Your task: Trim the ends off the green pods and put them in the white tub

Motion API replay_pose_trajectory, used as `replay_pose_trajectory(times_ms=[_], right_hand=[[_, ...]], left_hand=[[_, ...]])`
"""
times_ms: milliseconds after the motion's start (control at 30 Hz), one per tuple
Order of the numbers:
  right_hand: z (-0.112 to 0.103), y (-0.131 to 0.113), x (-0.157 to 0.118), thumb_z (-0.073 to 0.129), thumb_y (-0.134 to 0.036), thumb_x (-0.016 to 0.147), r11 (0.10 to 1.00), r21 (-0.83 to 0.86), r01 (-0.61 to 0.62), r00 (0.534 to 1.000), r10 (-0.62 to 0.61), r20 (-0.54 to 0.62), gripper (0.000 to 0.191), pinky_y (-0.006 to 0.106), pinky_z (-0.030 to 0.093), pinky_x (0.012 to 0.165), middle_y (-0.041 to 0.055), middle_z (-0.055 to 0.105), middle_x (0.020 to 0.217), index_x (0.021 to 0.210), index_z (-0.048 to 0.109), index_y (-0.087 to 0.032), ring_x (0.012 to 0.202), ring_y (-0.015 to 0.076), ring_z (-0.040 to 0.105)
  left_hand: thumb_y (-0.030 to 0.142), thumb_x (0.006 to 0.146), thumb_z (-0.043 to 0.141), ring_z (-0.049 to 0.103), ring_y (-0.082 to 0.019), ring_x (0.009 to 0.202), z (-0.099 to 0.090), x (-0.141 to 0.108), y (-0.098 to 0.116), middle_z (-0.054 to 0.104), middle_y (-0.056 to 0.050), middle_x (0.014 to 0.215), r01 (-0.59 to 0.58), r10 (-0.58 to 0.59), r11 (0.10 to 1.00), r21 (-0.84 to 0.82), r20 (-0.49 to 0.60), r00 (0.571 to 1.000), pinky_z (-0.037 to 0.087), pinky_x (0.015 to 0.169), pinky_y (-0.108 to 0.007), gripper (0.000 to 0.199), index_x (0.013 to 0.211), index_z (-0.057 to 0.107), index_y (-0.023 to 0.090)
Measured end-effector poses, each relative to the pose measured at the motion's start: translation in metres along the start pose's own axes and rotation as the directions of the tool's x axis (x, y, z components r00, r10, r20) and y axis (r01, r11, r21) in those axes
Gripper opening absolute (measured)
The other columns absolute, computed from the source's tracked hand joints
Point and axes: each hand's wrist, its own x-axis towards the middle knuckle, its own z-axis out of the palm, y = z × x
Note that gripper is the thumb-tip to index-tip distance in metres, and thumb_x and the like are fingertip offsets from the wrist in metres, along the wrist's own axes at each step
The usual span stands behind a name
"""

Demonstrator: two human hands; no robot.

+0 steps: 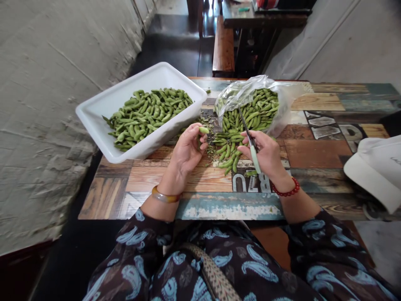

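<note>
Between the thumb and fingers of my left hand [189,147] is a green edamame pod [204,130]. My right hand [265,152] is closed around a pair of scissors [252,151] with pale green handles, the dark blades pointing up and away from me. Loose pods [231,155] lie on the table between my hands. Just beyond them, a clear plastic bag [283,106] spills more pods. To the left, a white plastic tub [120,155] holds a heap of edamame pods [153,113]. Small trimmed bits [210,151] are scattered beside my left hand.
The table [200,179] has a patchwork wood pattern. A white cap [376,167] rests at its right side. A rough grey wall [62,83] runs along the left. Beyond the table stand a wooden bench [223,48] and another table [263,19].
</note>
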Motion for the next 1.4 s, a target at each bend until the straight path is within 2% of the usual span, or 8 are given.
replay_pose_trajectory(times_ms=[267, 467, 600, 767, 933, 1033, 1233, 1400], right_hand=[[0.0, -0.006, 0.0, 0.068, -0.05, 0.087, 0.999, 0.0, 0.048, 0.998, -0.048, 0.047, 0.036, 0.036, 0.057, 0.079, 0.0051, 0.071, 0.088, 0.11, 0.067, -0.022, 0.08, 0.0214, 0.068], [0.002, -0.007, -0.001, 0.068, -0.049, 0.087, 0.996, -0.038, 0.077, 0.996, -0.075, 0.052, 0.035, 0.036, 0.056, 0.077, 0.0056, 0.07, 0.089, 0.111, 0.067, -0.023, 0.083, 0.023, 0.067], [0.004, -0.004, -0.002, 0.067, -0.047, 0.088, 0.995, -0.036, 0.093, 0.994, -0.091, 0.057, 0.035, 0.037, 0.056, 0.079, 0.0065, 0.071, 0.09, 0.112, 0.066, -0.022, 0.085, 0.0239, 0.067], [0.006, 0.0, -0.001, 0.068, -0.048, 0.087, 0.996, -0.041, 0.085, 0.995, -0.082, 0.055, 0.036, 0.039, 0.056, 0.08, 0.0064, 0.071, 0.088, 0.111, 0.066, -0.022, 0.085, 0.0243, 0.068], [0.003, 0.003, -0.001, 0.07, -0.048, 0.085, 0.993, -0.067, 0.093, 0.993, -0.088, 0.082, 0.04, 0.038, 0.056, 0.077, 0.0066, 0.069, 0.09, 0.114, 0.064, -0.021, 0.08, 0.0226, 0.065], [0.001, 0.005, -0.002, 0.074, -0.047, 0.083, 0.988, -0.068, 0.139, 0.983, -0.129, 0.128, 0.043, 0.038, 0.056, 0.078, 0.0081, 0.067, 0.098, 0.116, 0.062, -0.021, 0.085, 0.0235, 0.065], [0.003, 0.007, -0.003, 0.076, -0.047, 0.08, 0.981, -0.009, 0.194, 0.957, -0.188, 0.222, 0.048, 0.04, 0.056, 0.083, 0.0107, 0.066, 0.107, 0.117, 0.06, -0.02, 0.094, 0.0255, 0.064], [0.002, 0.004, -0.003, 0.076, -0.048, 0.08, 0.984, 0.007, 0.176, 0.951, -0.172, 0.258, 0.048, 0.038, 0.055, 0.079, 0.0098, 0.065, 0.104, 0.116, 0.06, -0.02, 0.09, 0.0247, 0.063]], left_hand=[[0.023, 0.072, 0.066, 0.035, -0.006, 0.046, -0.001, 0.001, -0.012, 0.046, 0.006, 0.058, 0.056, -0.076, 0.889, 0.455, 0.025, 0.997, 0.026, 0.045, -0.019, 0.012, 0.081, 0.061, 0.018], [0.026, 0.08, 0.067, 0.055, -0.018, 0.073, -0.003, 0.003, -0.034, 0.066, -0.006, 0.079, -0.298, 0.128, -0.008, 0.955, 0.297, 0.946, 0.038, 0.066, -0.028, 0.009, 0.08, 0.071, 0.018], [0.027, 0.085, 0.062, 0.06, -0.024, 0.082, -0.003, 0.002, -0.037, 0.07, -0.011, 0.095, -0.269, 0.061, -0.224, 0.937, 0.289, 0.955, 0.04, 0.069, -0.031, 0.013, 0.088, 0.073, 0.02], [0.014, 0.074, 0.065, 0.057, -0.021, 0.076, -0.008, 0.007, -0.033, 0.067, -0.007, 0.08, -0.264, 0.071, -0.074, 0.962, 0.269, 0.961, 0.039, 0.069, -0.03, 0.008, 0.078, 0.07, 0.019], [0.025, 0.073, 0.069, 0.051, -0.013, 0.066, -0.004, 0.004, -0.021, 0.061, 0.0, 0.071, -0.218, 0.088, 0.511, 0.832, 0.202, 0.975, 0.039, 0.067, -0.025, 0.012, 0.077, 0.065, 0.014], [0.029, 0.071, 0.074, 0.05, -0.01, 0.068, -0.001, -0.001, -0.016, 0.059, 0.001, 0.075, -0.176, 0.097, 0.708, 0.684, 0.153, 0.983, 0.039, 0.066, -0.023, 0.02, 0.078, 0.063, 0.014], [0.033, 0.07, 0.078, 0.051, -0.011, 0.068, -0.001, -0.001, -0.018, 0.06, 0.001, 0.075, -0.188, 0.092, 0.781, 0.595, 0.189, 0.978, 0.041, 0.068, -0.024, 0.025, 0.079, 0.064, 0.015], [0.029, 0.074, 0.075, 0.053, -0.013, 0.07, -0.002, 0.0, -0.018, 0.061, -0.001, 0.074, -0.25, 0.074, 0.658, 0.71, 0.27, 0.96, 0.041, 0.071, -0.027, 0.018, 0.077, 0.066, 0.013]])
